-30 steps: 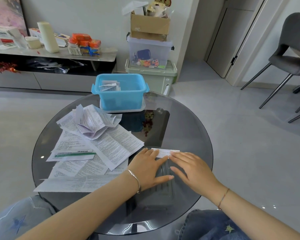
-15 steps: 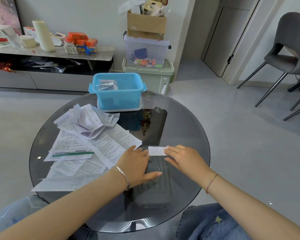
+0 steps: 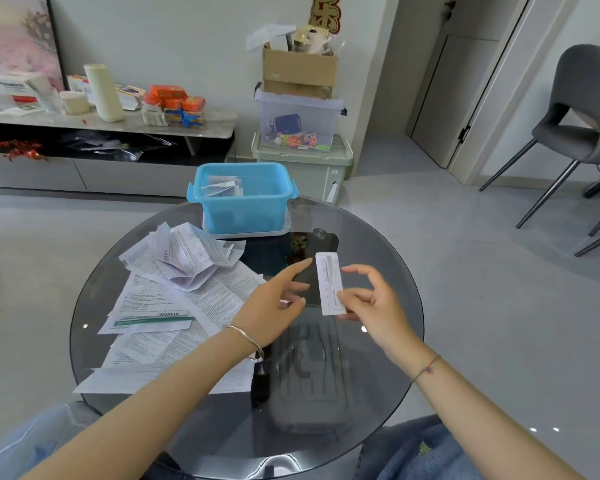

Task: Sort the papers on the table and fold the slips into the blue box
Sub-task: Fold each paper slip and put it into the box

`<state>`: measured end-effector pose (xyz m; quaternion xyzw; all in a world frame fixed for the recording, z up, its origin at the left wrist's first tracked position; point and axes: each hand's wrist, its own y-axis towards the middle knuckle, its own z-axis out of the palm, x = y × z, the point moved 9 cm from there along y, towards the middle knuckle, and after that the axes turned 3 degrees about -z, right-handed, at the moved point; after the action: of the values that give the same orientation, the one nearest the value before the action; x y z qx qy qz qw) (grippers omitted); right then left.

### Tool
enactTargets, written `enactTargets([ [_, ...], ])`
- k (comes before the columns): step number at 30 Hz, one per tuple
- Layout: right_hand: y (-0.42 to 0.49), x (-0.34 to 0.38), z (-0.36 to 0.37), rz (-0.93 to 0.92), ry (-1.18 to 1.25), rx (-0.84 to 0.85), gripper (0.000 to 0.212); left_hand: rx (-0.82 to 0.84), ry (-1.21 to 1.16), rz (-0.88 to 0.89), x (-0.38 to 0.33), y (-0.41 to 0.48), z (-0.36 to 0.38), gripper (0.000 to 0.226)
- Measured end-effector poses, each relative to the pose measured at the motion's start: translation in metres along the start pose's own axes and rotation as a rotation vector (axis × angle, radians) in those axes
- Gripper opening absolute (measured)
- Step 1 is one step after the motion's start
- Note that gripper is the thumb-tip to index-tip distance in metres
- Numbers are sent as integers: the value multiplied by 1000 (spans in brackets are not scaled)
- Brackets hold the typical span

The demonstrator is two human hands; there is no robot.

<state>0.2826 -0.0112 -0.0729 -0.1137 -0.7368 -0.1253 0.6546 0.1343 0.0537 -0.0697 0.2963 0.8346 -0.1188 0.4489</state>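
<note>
Red-gold "乐" sign (image 3: 324, 12) above cardboard box (image 3: 298, 72); print on papers (image 3: 174, 289) illegible.

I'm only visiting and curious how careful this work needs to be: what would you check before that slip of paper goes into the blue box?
1. Grip on the slip: the right hand pinches its lower end. Ok.
2. Slip fully folded: it shows as a narrow strip, but any layers are hidden. Cannot tell.
3. Left hand free to help: fingers straight, holding nothing. Ok.
4. Blue box open: no lid on top, and the folded slips inside leave room. Ok.
5. Way to the box: nothing stands on the glass table between slip and box. Ok.
6. Sorting finished: a loose paper pile lies to the left. Not ok.
</note>
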Motion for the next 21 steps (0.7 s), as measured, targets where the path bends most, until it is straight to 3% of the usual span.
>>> enactTargets([
  [8, -3, 6, 13, 59, 124, 43, 12, -111, -120, 186, -25, -6, -5, 40],
  [14, -4, 17, 16, 16, 126, 104, 18, -148, -292, 154, -19, -7, -13, 21],
  [21, -2, 23, 17, -103, 51, 84, 2, -111, -465, 89, -13, -4, -11, 13],
])
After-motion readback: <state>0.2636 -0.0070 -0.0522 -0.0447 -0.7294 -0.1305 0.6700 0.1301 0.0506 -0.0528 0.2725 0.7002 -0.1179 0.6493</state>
